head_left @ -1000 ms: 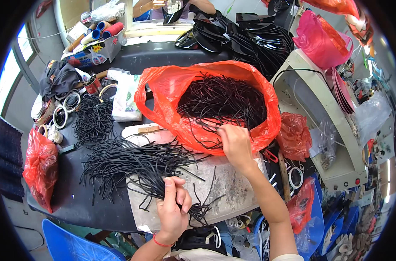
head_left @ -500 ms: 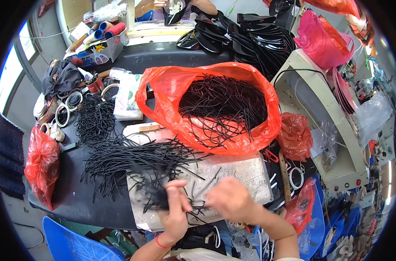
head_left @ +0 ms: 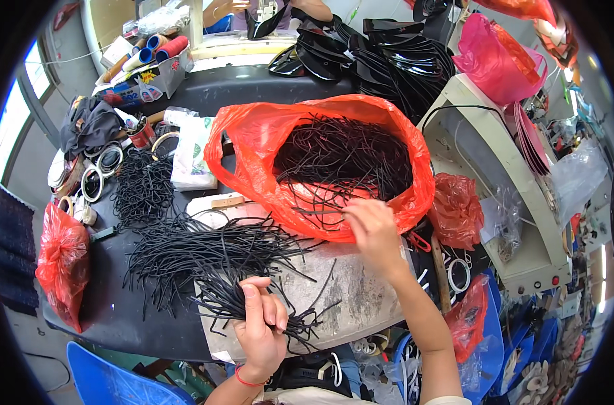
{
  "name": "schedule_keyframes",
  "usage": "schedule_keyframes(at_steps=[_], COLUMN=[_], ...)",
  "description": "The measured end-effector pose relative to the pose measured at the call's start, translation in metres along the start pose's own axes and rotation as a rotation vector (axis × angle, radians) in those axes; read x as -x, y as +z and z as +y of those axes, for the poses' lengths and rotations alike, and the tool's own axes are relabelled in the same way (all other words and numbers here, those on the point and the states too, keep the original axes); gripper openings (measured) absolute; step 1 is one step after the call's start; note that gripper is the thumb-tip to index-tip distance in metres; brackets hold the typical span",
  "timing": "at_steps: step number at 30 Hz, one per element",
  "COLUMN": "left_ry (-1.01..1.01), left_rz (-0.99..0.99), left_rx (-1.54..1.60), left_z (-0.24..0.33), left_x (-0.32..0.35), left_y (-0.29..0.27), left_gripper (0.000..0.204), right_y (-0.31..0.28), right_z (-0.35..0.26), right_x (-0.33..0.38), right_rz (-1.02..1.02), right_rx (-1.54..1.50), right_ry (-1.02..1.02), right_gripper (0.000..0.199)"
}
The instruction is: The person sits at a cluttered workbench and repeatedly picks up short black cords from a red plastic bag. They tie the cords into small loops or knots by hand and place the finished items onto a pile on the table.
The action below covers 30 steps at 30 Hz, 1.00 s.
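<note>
A bundle of thin black cords [head_left: 222,297] is gripped in my left hand [head_left: 261,327], its ends sticking out on both sides of the fist. Over the near rim of the open red plastic bag [head_left: 253,182], my right hand [head_left: 376,233] is closed in a pinch, and a black cord seems to run leftward from its fingertips. Many loose black cords [head_left: 347,152] fill the bag. Just beyond my left hand lies a large pile of straight black cords [head_left: 205,253], partly on the pale worn board [head_left: 361,297].
A tangled heap of black cords [head_left: 141,189] lies farther left, beside white rings [head_left: 93,183] and a tissue pack [head_left: 193,158]. A tied red bag [head_left: 62,260] sits at the left edge. Glossy black pieces [head_left: 401,64] are stacked behind; a beige machine housing [head_left: 499,182] stands right.
My right hand has moved from beside the left hand, away from me, to the near rim of the red bag. My left hand still holds its cord bundle, shifted slightly left.
</note>
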<state>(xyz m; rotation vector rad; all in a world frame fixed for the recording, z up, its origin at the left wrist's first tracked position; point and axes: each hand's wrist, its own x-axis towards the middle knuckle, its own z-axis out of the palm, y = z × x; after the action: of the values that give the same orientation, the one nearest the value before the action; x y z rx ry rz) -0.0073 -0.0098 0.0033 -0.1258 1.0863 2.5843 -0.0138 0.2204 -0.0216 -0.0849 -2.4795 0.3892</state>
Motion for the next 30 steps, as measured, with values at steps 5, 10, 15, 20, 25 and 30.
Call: schedule_keyframes(at_steps=[5,10,15,20,25,30], left_ry=[-0.074,-0.343,-0.467,-0.614,-0.502,-0.018], left_rz=[-0.016,-0.125,-0.259,-0.337,-0.300,-0.113], left_rx=[-0.018,-0.136,-0.199,0.154,-0.249,-0.255], left_z=[-0.001,-0.006,-0.021,-0.023,-0.014,-0.003], left_x=[0.003,0.008,0.008,0.001,0.000,0.014], left_y=[0.006,0.017,0.016,0.016,0.019,0.007], left_gripper=[0.026,0.028,0.043,0.072,0.052,0.036], right_y=[-0.051,-0.079,-0.086,-0.092,-0.097,-0.090], right_z=[0.003,-0.026,-0.066,-0.104,-0.109,-0.083], right_x=[-0.021,-0.016,0.018,0.073,0.100,0.061], right_rz=[0.185,0.225,0.155,-0.143,-0.306,-0.389], right_rx=[-0.134,-0.865,-1.068,-1.061,-0.724,-0.626], right_ry=[0.206,0.508,0.541,0.540,0.323,0.118], right_gripper=[0.010,0.013,0.013,0.013,0.012,0.010])
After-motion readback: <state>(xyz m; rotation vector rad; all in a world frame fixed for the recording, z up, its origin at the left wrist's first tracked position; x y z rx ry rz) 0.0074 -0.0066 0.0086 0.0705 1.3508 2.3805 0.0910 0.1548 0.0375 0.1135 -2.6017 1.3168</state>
